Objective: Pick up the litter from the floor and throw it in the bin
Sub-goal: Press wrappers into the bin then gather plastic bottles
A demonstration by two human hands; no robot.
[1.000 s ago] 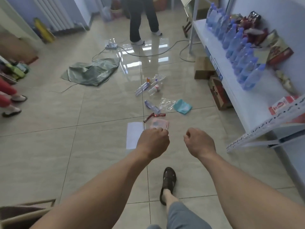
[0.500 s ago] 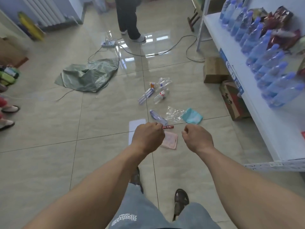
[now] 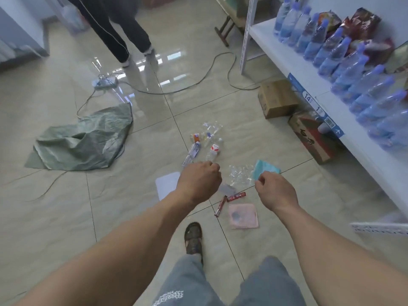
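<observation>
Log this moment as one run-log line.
phase: approaching litter | left hand: closed, empty | right hand: closed, empty | nearest: pink wrapper on floor | bin: unseen

The room is evenly bright with soft daylight, coming from beyond the far end. The glossy tile floor (image 3: 66, 217) throws back white window glare near the power strip (image 3: 104, 82) and mirrors the standing person's legs (image 3: 123, 36). Shadows are faint and diffuse. The wide lens bows the shelf (image 3: 287, 60) edge and stretches both forearms at the bottom. Water bottles (image 3: 353, 69) at right look smeared and soft.
</observation>
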